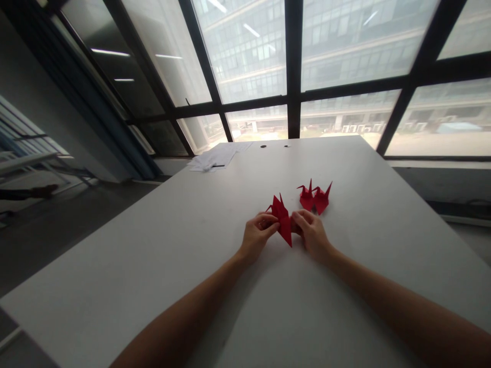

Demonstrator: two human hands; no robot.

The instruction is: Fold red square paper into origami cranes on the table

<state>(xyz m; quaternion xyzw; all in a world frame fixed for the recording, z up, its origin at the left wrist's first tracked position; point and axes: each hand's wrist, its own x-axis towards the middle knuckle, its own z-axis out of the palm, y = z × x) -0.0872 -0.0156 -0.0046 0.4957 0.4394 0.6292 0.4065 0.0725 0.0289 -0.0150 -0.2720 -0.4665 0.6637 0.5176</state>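
White table [345, 286] by big windows [245, 51]; L hand [258, 236] & R hand [311, 232] fingers pinched on red origami crane [283, 221], finished crane [315, 198] just behind.

Left hand [256, 236] and right hand [312, 232] pinch a red paper crane [283, 221].

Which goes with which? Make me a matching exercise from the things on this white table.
Things: 1 red folded paper; 2 red paper cranes; 3 white sheets; 4 dark round spots.
Places: A far left corner of the table; B pinched between left hand and right hand; C middle of the far edge; D lying just beyond the hands.
Pairs: 1-B; 2-D; 3-A; 4-C.
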